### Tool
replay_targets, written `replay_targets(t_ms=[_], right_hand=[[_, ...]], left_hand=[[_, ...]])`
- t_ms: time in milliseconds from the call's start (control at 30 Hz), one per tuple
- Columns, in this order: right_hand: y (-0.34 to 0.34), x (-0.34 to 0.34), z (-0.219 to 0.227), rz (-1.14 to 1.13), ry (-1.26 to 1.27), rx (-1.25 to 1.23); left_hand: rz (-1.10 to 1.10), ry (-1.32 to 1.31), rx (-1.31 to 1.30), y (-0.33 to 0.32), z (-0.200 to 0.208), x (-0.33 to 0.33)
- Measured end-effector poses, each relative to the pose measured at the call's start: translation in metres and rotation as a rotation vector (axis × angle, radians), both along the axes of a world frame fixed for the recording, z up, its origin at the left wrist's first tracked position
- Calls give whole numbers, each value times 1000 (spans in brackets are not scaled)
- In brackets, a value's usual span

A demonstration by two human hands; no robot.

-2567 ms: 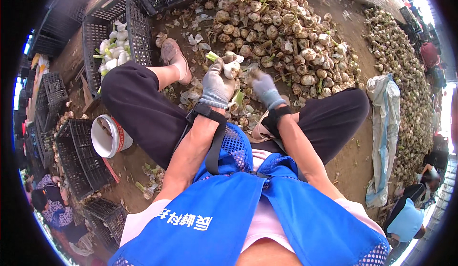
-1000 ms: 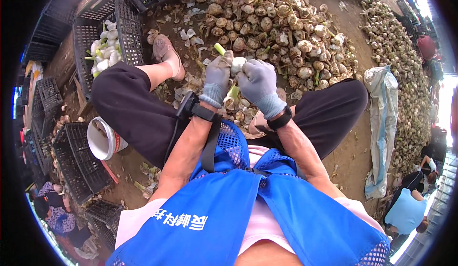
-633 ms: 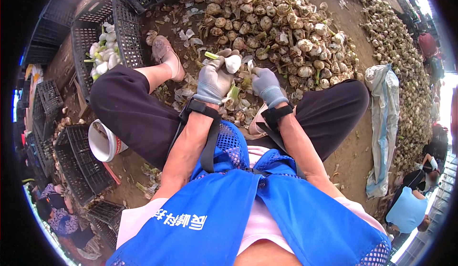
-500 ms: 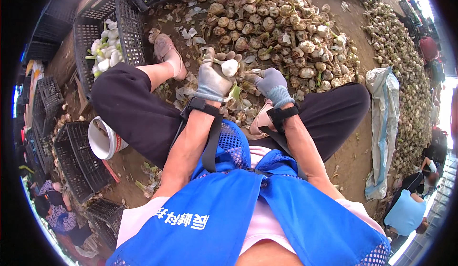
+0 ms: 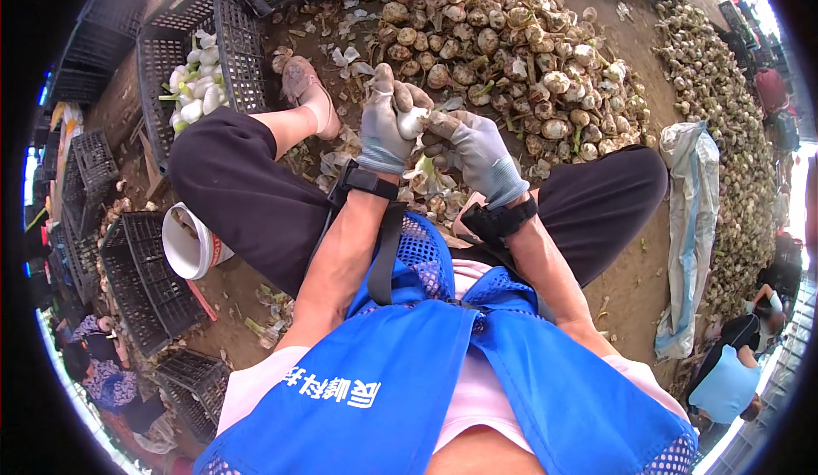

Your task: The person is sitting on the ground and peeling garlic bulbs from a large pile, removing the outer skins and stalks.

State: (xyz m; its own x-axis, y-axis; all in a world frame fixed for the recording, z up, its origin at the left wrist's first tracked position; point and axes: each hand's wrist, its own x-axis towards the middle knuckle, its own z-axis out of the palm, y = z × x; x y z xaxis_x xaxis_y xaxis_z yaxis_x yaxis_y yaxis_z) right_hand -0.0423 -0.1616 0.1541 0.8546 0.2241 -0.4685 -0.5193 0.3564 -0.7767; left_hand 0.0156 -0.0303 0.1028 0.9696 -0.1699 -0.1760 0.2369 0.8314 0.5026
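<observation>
My left hand (image 5: pixel 385 126), in a dirty grey glove, is closed around a white bulb (image 5: pixel 415 120) held between my knees. My right hand (image 5: pixel 477 153), gloved the same way, pinches the bulb from the right side. Both hands touch it at once. A big heap of earthy brown bulbs (image 5: pixel 511 57) lies on the ground just beyond my hands. Peeled skins and green stalks (image 5: pixel 430 181) lie under my hands. A black crate (image 5: pixel 228 53) at the upper left holds cleaned white bulbs (image 5: pixel 192 92).
A white bucket (image 5: pixel 189 245) stands by my left leg. Empty black crates (image 5: pixel 141 283) are stacked at the left. A pale sack (image 5: pixel 694 236) lies at the right beside a second long heap (image 5: pixel 737 143). People (image 5: pixel 728 377) crouch at the lower right and lower left.
My hands had drawn apart, the left one holding the white bulb alone. They have come back together and both now grip the bulb.
</observation>
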Motion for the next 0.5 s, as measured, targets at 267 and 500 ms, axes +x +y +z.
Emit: replay_targets(t_ms=[267, 500], right_hand=[[-3, 0, -10, -70, -50, 68], [34, 30, -25, -670, 9, -91]], left_hand=[[-18, 144, -200, -5, -6, -2], [310, -378, 1025, -31, 29, -24]])
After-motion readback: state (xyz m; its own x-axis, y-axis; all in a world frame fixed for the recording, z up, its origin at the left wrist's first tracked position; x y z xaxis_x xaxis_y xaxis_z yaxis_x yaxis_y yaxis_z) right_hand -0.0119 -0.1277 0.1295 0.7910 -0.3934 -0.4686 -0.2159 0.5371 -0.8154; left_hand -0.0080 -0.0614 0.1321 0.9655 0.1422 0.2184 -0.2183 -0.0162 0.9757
